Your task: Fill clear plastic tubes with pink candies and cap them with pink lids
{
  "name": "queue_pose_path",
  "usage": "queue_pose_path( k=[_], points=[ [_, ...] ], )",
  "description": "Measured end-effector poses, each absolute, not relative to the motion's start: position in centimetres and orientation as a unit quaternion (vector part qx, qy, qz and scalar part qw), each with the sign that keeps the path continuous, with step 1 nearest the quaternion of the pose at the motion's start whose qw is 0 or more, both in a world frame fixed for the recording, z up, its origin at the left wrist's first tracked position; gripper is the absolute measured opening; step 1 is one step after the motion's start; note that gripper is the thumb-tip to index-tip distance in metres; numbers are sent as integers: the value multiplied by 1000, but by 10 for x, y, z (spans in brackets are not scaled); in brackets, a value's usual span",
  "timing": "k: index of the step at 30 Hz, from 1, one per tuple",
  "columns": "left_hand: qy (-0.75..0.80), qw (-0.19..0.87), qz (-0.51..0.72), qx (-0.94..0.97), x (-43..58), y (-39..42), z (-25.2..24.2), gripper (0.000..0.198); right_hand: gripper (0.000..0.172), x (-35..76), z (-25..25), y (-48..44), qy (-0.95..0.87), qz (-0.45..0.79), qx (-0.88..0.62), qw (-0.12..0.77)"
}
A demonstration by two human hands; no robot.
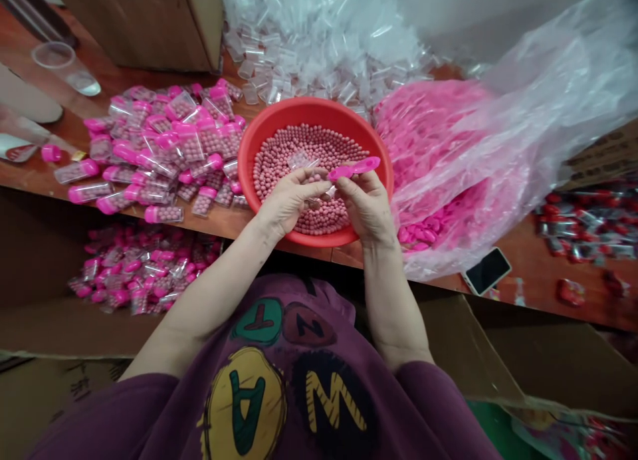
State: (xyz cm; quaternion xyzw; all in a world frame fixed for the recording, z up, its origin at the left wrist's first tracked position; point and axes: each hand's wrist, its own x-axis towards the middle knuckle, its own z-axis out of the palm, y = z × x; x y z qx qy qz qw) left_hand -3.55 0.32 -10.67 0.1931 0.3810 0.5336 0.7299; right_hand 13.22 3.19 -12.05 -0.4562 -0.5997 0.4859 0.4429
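Over a red plastic bowl (254,131) of small pink beads (314,141), my two hands are close together. The curled fingers of my left hand (292,197) are closed around a small clear plastic bottle, mostly hidden by the fingers. My right hand (367,201) pinches a long bright pink plastic cap (355,169) between thumb and fingers, its inner end near my left fingertips. A clear piece (300,159) shows against the beads just beyond my left hand.
Left of the bowl lie bead-filled bottles with pink caps (164,141); more fill a box (139,267) below. Clear bottles (319,41) are heaped behind. A plastic bag (448,147) of pink caps lies right, near a phone (487,271). A cardboard box (134,24) stands back left.
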Motion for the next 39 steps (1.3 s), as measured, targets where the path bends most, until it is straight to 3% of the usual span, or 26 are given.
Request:
queue_pose_path(
  k=[13,16,21,27,34,39],
  points=[
    [444,683,551,182,-34,6,-104,29,42,137,-110,13,-635,421,-487,428],
    [450,674,552,197,-34,5,-107,30,44,134,-111,12,-637,420,-476,437],
    [412,700,538,223,-34,2,-106,30,34,140,-125,16,-624,394,-483,472],
    [398,717,532,210,-33,3,-98,37,38,148,-137,26,-618,349,-483,513],
    [400,722,510,243,-31,2,-99,25,31,145,-111,26,-734,243,-448,449],
    [387,729,504,255,-32,2,-103,16,25,144,-108,26,-737,233,-452,444]
  ],
)
